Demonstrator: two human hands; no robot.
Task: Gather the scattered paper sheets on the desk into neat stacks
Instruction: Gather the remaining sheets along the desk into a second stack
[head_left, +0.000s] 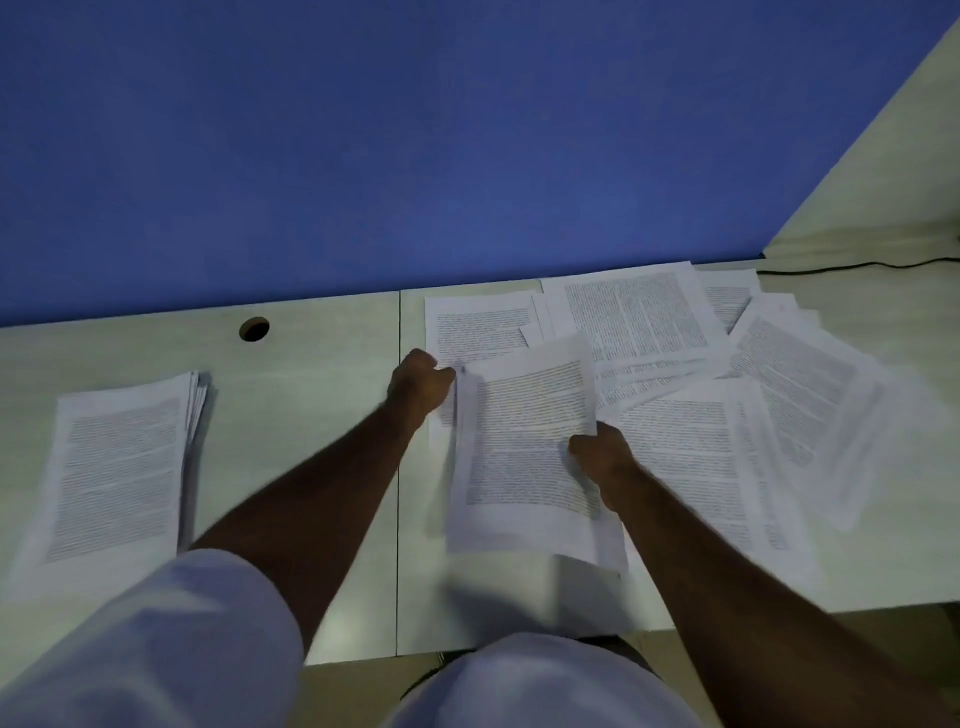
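A neat stack of printed sheets (117, 467) lies at the desk's left. Scattered printed sheets (727, 374) overlap in a loose pile at the right, up to the blue partition. Between my hands is a small bundle of sheets (524, 447), lifted a little and blurred. My left hand (420, 387) pinches its upper left corner with curled fingers. My right hand (602, 457) grips its right edge, thumb on top of the page.
The pale desk (311, 405) has a round cable hole (254, 328) near the back and a seam down the middle. A blue partition (363, 156) stands behind. A black cable (857, 266) runs along the back right. The desk's front edge is close to my body.
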